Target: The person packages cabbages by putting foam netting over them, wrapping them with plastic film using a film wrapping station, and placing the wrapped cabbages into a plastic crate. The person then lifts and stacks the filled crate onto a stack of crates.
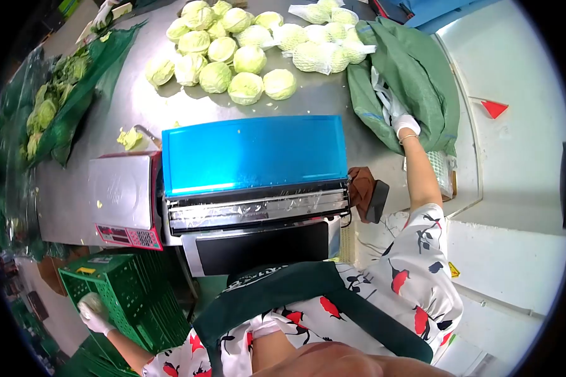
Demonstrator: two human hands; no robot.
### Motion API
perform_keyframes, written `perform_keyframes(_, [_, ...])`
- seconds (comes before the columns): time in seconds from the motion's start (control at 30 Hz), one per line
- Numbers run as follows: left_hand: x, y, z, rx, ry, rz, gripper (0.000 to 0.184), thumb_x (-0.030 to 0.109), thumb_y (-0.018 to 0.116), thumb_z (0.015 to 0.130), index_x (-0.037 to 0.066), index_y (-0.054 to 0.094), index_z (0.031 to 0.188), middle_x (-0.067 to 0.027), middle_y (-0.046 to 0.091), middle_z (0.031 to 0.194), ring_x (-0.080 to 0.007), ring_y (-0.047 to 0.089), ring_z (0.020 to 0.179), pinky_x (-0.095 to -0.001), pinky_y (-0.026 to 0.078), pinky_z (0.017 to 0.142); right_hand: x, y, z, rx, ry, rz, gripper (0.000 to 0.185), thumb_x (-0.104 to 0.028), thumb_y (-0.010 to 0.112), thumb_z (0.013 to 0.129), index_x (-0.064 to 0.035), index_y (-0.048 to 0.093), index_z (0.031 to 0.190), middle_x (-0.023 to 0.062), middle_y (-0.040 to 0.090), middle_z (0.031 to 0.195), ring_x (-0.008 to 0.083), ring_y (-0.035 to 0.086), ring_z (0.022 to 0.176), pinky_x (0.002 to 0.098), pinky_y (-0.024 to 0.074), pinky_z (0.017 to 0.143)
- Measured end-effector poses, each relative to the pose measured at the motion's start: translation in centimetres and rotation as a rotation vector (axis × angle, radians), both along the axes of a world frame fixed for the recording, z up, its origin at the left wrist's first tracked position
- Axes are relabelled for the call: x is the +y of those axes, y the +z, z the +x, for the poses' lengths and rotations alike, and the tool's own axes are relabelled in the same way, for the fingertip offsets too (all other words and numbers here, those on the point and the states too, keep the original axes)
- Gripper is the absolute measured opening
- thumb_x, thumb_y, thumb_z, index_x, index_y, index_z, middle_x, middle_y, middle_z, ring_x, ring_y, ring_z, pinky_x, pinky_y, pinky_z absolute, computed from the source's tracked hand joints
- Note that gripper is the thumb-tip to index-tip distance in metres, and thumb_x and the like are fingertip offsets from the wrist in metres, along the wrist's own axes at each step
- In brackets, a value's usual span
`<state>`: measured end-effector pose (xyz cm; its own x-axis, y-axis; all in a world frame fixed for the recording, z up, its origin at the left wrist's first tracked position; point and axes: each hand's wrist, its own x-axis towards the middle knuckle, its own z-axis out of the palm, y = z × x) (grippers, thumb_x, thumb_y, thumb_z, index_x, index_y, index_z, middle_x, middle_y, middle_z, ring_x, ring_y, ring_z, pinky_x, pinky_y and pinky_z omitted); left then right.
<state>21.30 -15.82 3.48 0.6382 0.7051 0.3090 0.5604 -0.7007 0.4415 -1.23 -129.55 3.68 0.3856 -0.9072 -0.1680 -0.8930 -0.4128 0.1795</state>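
At the lower left, my left hand (pixel 94 317), in a white glove, has its fingers around a pale cabbage (pixel 92 302) beside the green crate (pixel 122 286). My right hand (pixel 406 125), gloved in white, reaches into the opening of a green woven sack (pixel 415 75) on the right of the table. Its fingers are together against white material (pixel 387 94) inside the sack; exactly what they grip is too small to make out. Loose cabbages (pixel 222 50) lie at the back of the table, with net-wrapped cabbages (pixel 311 56) to their right.
A blue-topped wrapping machine (pixel 255 154) stands at the centre. Left of it is a scale (pixel 122 195) with a red edge. Dark green net bags (pixel 75 107) with leafy vegetables line the left side. Another person's gloved hand (pixel 102 14) shows at the upper left.
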Motion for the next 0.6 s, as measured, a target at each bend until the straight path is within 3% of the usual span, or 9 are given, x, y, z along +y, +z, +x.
perform_keyframes(0.07, [-5.5,0.4,-1.3,0.069,-0.117,-0.209,0.082,0.065,0.07,0.077,0.003,0.06,0.129,-0.0179,0.063,0.128,-0.0317,0.06,0.115,-0.0394,0.045,0.099,-1.7,-2.7,0.5,0.147,-0.04,-0.003,0.033,-0.028,0.05,0.096,-0.0134,0.068,0.12,0.0152,0.069,0.115,0.0327,0.066,0.108,0.0482,0.0522,0.09])
perform_keyframes(0.1, [-5.0,-1.0,-0.6,0.176,-0.145,-0.324,0.083,0.064,0.072,0.076,0.001,0.06,0.129,-0.0181,0.064,0.126,-0.0314,0.061,0.113,-0.039,0.046,0.098,-1.9,-4.3,0.4,0.068,0.111,-0.097,0.041,-0.038,0.051,0.095,-0.0042,0.073,0.102,0.0193,0.071,0.101,0.0365,0.07,0.094,0.0461,0.0555,0.082])
perform_keyframes(0.17, [-0.4,-6.9,1.5,0.297,-0.039,-0.382,0.077,0.061,0.075,0.074,-0.006,0.069,0.112,-0.0165,0.07,0.109,-0.0261,0.064,0.096,-0.0375,0.05,0.09,-1.8,-6.6,2.2,-0.011,0.374,-0.233,0.019,-0.011,0.051,0.089,-0.0084,0.069,0.088,0.0184,0.071,0.087,0.0361,0.071,0.081,0.0454,0.0575,0.072])
perform_keyframes(0.2, [-2.1,-5.1,2.6,0.572,0.048,-0.23,0.08,0.064,0.074,0.074,-0.005,0.069,0.113,-0.0205,0.069,0.112,-0.0312,0.065,0.101,-0.0398,0.049,0.092,-2.3,-7.6,3.0,-0.015,0.494,-0.192,0.017,-0.009,0.05,0.088,-0.0082,0.066,0.093,0.019,0.07,0.091,0.0358,0.07,0.084,0.0464,0.0567,0.075])
perform_keyframes(0.27, [-7.0,-1.6,5.4,0.586,0.001,0.032,0.083,0.06,0.066,0.084,-0.006,0.053,0.134,-0.0235,0.055,0.136,-0.0359,0.055,0.123,-0.0397,0.041,0.105,-3.9,-8.9,4.2,0.025,0.648,-0.134,0.018,-0.01,0.051,0.088,-0.006,0.065,0.099,0.0198,0.069,0.1,0.0348,0.069,0.09,0.0445,0.0557,0.079])
perform_keyframes(0.33, [-10.9,-0.2,10.7,0.214,-0.344,0.319,0.073,0.052,0.06,0.092,-0.005,0.051,0.137,-0.0237,0.054,0.137,-0.0376,0.052,0.126,-0.0409,0.04,0.107,-5.7,-9.3,5.0,-0.103,0.543,-0.592,0.018,-0.011,0.053,0.088,-0.0048,0.065,0.099,0.0194,0.068,0.102,0.0341,0.068,0.094,0.0432,0.055,0.081])
perform_keyframes(0.4, [-24.8,4.2,15.3,-0.099,-0.777,0.087,0.051,0.03,0.057,0.099,-0.001,0.05,0.139,-0.0189,0.055,0.139,-0.0308,0.052,0.128,-0.0382,0.037,0.109,-7.3,-6.8,5.1,-0.255,0.475,-0.93,0.018,-0.013,0.053,0.089,-0.0041,0.065,0.099,0.0171,0.069,0.096,0.0336,0.069,0.089,0.0435,0.0554,0.078])
perform_keyframes(0.43, [-34.2,6.8,15.6,-0.103,-0.847,-0.034,0.045,0.021,0.055,0.1,-0.001,0.051,0.139,-0.0157,0.055,0.139,-0.0257,0.051,0.128,-0.0355,0.036,0.11,-5.9,-2.9,5.0,-0.212,0.286,-0.634,0.017,-0.014,0.053,0.089,-0.0057,0.065,0.098,0.0164,0.07,0.089,0.0327,0.07,0.082,0.0441,0.0564,0.074])
perform_keyframes(0.6, [-68.6,7.4,11.8,0.111,-1.791,-0.461,0.038,0.008,0.057,0.093,-0.001,0.058,0.13,-0.012,0.062,0.13,-0.0223,0.057,0.12,-0.0345,0.042,0.103,-6.0,4.6,-1.0,-0.404,0.259,-0.796,0.041,-0.025,0.061,0.089,0.0012,0.054,0.12,0.0242,0.067,0.101,0.0412,0.067,0.088,0.0481,0.0541,0.079])
